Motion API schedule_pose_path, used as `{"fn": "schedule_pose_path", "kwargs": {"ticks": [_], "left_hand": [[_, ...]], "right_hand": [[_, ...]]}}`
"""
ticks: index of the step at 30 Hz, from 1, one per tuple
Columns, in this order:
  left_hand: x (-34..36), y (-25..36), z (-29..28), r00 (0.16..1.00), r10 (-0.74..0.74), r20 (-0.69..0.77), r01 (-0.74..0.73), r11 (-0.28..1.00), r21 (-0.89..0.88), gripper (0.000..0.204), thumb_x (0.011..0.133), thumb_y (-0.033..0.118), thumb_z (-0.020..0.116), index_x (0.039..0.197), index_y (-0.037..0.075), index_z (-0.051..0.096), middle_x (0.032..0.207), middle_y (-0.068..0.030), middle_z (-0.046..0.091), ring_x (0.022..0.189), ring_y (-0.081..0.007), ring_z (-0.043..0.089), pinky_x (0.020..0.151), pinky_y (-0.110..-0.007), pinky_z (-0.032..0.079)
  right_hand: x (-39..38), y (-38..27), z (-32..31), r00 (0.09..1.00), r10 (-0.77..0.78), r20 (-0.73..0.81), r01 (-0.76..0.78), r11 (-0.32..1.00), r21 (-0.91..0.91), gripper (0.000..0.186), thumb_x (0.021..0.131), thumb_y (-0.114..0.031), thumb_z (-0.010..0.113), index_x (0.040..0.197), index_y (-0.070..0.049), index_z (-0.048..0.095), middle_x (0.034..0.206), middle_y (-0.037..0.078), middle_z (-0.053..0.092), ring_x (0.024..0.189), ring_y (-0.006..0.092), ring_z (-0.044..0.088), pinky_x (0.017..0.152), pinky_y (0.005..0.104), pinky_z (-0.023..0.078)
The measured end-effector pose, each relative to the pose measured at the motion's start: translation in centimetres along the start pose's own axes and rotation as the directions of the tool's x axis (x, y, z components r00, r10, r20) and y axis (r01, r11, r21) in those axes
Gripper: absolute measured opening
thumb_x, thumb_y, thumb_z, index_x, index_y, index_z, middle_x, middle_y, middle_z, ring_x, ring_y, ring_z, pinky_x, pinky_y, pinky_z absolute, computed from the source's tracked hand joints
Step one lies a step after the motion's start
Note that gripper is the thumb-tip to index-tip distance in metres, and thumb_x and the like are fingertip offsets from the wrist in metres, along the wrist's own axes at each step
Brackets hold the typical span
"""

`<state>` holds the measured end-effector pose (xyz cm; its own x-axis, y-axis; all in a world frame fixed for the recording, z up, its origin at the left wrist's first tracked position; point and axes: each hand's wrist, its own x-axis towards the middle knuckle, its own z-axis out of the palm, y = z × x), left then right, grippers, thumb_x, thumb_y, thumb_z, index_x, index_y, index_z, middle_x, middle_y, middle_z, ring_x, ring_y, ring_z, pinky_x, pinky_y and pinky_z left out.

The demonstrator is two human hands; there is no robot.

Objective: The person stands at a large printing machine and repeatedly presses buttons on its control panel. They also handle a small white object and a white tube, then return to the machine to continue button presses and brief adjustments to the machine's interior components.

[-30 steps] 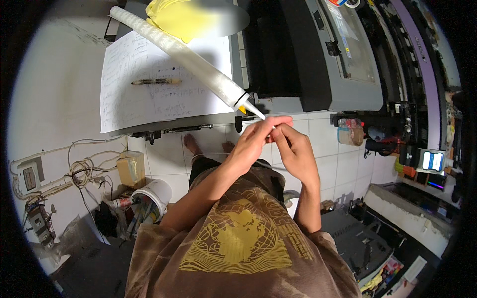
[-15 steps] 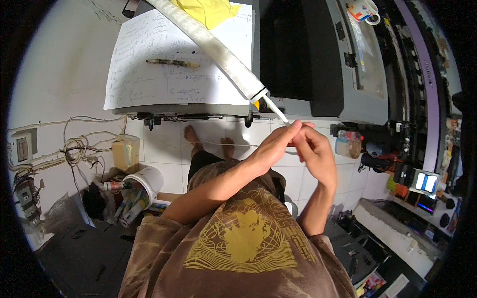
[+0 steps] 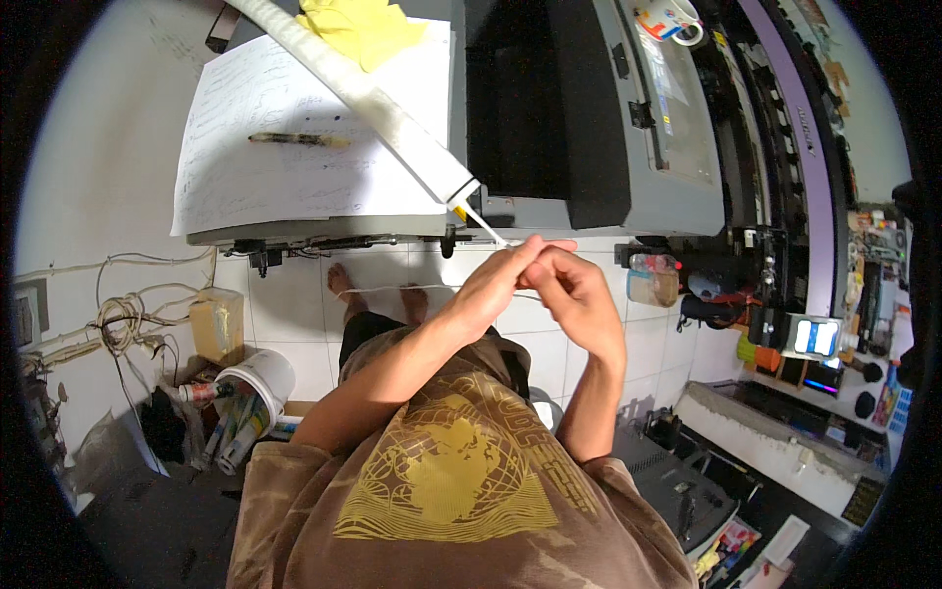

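Note:
A long white tube (image 3: 368, 103) slants over the papers, with a dark band and a bit of yellow at its near end. From that end a thin white rod (image 3: 483, 224) runs down to my hands. My left hand (image 3: 493, 283) reaches in from the left, fingers closed together at the rod's tip. My right hand (image 3: 581, 306) meets it from the right, fingers curled against the left fingertips. What lies between the fingers is hidden. A thin white cord (image 3: 392, 288) crosses behind my left hand, above the floor.
Handwritten papers (image 3: 260, 187), a pen (image 3: 294, 138) and a yellow cloth (image 3: 358, 31) lie on the grey machine. A mug (image 3: 667, 18) stands far right. A bottle (image 3: 653, 280) is beyond my right hand. Left are coiled cables (image 3: 120, 324), a box (image 3: 218, 324) and a tipped white bucket (image 3: 265, 378).
The whole view has shifted, so the machine, tube and hands appear further left. My hands remain together at the rod's tip, with their grip little changed.

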<state>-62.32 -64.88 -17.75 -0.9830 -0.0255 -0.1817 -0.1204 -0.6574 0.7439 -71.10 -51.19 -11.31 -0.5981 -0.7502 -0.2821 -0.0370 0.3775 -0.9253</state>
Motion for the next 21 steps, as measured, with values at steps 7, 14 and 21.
{"fn": "schedule_pose_path", "kwargs": {"ticks": [7,14,21], "left_hand": [[0.8,2.0,-2.6,0.991,0.017,-0.130,-0.030,0.995,-0.097,0.075,0.109,0.064,0.029,0.150,0.007,0.056,0.143,-0.0129,0.066,0.129,-0.0197,0.058,0.111,-0.038,0.036],[0.1,0.2,0.5,0.999,0.000,0.051,0.005,0.996,-0.085,0.070,0.111,0.056,0.034,0.150,0.001,0.054,0.142,-0.0079,0.064,0.128,-0.0185,0.059,0.113,-0.040,0.040],[0.4,1.4,-2.6,0.999,0.011,-0.050,-0.019,0.988,-0.154,0.069,0.111,0.057,0.034,0.151,0.005,0.053,0.146,-0.0120,0.064,0.128,-0.0205,0.059,0.110,-0.038,0.041]], "right_hand": [[-3.1,-1.1,-3.4,0.992,0.122,-0.038,-0.121,0.993,0.014,0.023,0.106,-0.018,0.066,0.089,-0.002,0.069,0.066,-0.007,0.050,0.063,0.0034,0.040,0.056,0.0254,0.032],[0.0,0.5,0.4,0.997,-0.049,-0.056,0.042,0.993,-0.112,0.017,0.099,-0.015,0.071,0.093,0.000,0.066,0.066,0.001,0.050,0.064,0.0091,0.044,0.058,0.0303,0.037],[-3.3,-0.5,-3.1,0.992,0.117,-0.048,-0.118,0.993,-0.016,0.017,0.103,-0.010,0.067,0.089,0.000,0.068,0.067,-0.008,0.049,0.065,0.0039,0.040,0.058,0.0253,0.034]]}}
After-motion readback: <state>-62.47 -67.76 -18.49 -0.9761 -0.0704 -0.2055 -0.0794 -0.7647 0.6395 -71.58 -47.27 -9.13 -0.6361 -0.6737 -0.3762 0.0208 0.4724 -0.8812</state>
